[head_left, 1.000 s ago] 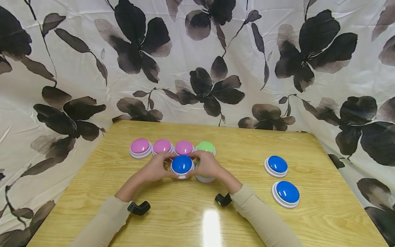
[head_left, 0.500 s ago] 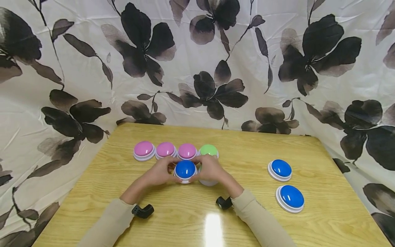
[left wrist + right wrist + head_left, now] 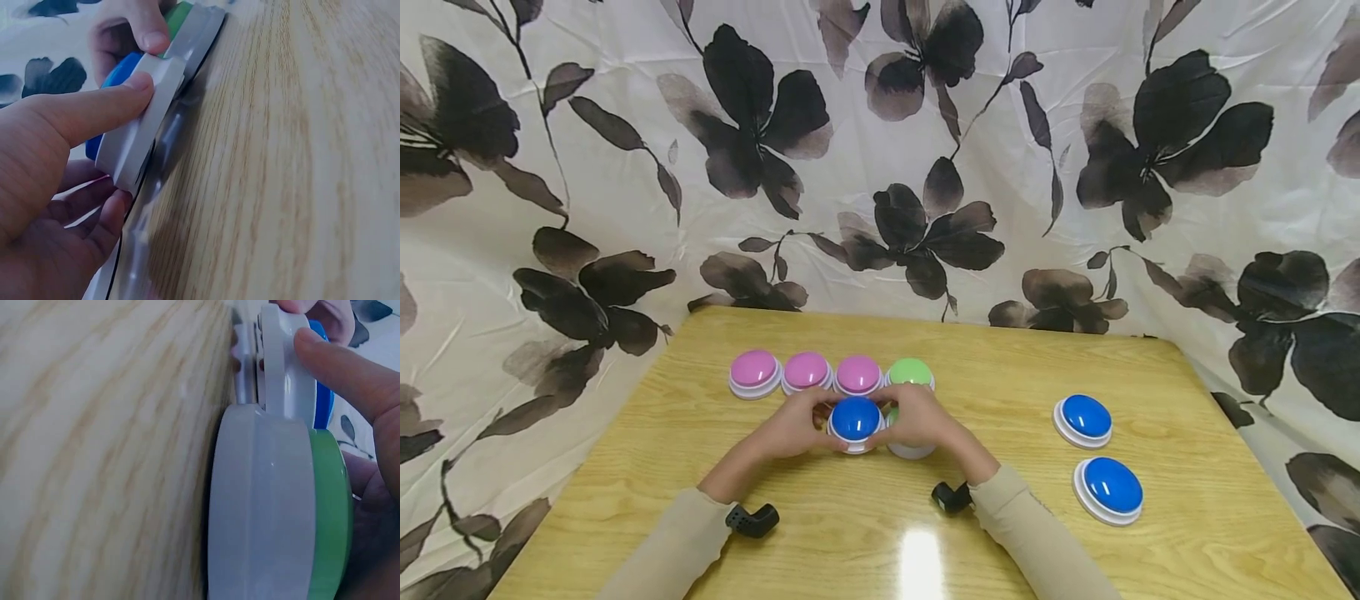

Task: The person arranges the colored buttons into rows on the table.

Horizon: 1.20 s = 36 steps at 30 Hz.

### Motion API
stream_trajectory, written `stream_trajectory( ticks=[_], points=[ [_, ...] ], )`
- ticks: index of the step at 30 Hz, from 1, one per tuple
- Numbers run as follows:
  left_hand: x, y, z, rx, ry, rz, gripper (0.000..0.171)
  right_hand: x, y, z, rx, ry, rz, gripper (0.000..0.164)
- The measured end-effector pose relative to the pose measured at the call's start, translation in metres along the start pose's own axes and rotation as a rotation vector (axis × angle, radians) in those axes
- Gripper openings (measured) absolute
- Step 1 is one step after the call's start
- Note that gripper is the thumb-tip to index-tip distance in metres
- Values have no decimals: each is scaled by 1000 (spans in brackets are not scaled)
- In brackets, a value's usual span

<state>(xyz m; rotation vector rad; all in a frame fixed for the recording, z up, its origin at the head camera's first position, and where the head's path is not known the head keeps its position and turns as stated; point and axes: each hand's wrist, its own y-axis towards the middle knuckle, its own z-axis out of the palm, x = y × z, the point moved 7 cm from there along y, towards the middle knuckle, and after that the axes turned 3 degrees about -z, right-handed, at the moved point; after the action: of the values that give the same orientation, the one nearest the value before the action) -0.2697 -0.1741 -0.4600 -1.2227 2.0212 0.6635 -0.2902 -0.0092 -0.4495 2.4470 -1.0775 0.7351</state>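
Between both hands is a blue dome push button [image 3: 855, 417] on a round white base. My left hand [image 3: 801, 426] grips its left side, with the thumb on the near side of the base. On the other side my right hand [image 3: 921, 417] grips it the same way. Both wrist views show the white base [image 3: 134, 128] close over the wooden surface, slightly tilted. A green button [image 3: 331, 512] sits right beside it, partly hidden under my right hand in the head view. Behind are a second green button [image 3: 910, 372] and a pink button [image 3: 858, 374].
Two more pink buttons, one at the left end [image 3: 754, 367] and another [image 3: 806, 370] beside it, continue the back row. To the right stand two blue buttons, a far one [image 3: 1086, 417] and a near one [image 3: 1112, 486]. A floral cloth [image 3: 850, 150] hangs behind the wooden table [image 3: 1000, 375].
The head view has shifted slightly, so everything sits lower and farther right in it. Both hands keep their hold on the blue button, which stays in the same place among the others.
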Motion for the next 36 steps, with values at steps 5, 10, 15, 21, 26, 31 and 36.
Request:
stream_trajectory(
  ticks=[5, 10, 15, 21, 26, 31, 36],
  points=[
    [3, -1, 2, -13, 7, -26, 68, -2, -3, 2, -14, 15, 0, 68],
    [2, 0, 4, -10, 0, -27, 69, -3, -5, 1, -21, 20, -15, 67],
    [3, 0, 5, -2, 7, -26, 68, -2, -5, 1, -16, 2, -12, 66],
    [6, 0, 5, 18, 19, 5, 65, 2, -4, 2, -20, -66, -18, 63],
    [6, 0, 5, 25, 17, 13, 64, 2, -3, 3, -25, -86, -25, 61],
    [6, 0, 6, 29, 19, 17, 64, 0, -2, 4, -21, -93, -25, 60],
    [5, 0, 7, 32, 15, 25, 63, -1, -2, 4, -15, -88, -15, 61]
  ],
)
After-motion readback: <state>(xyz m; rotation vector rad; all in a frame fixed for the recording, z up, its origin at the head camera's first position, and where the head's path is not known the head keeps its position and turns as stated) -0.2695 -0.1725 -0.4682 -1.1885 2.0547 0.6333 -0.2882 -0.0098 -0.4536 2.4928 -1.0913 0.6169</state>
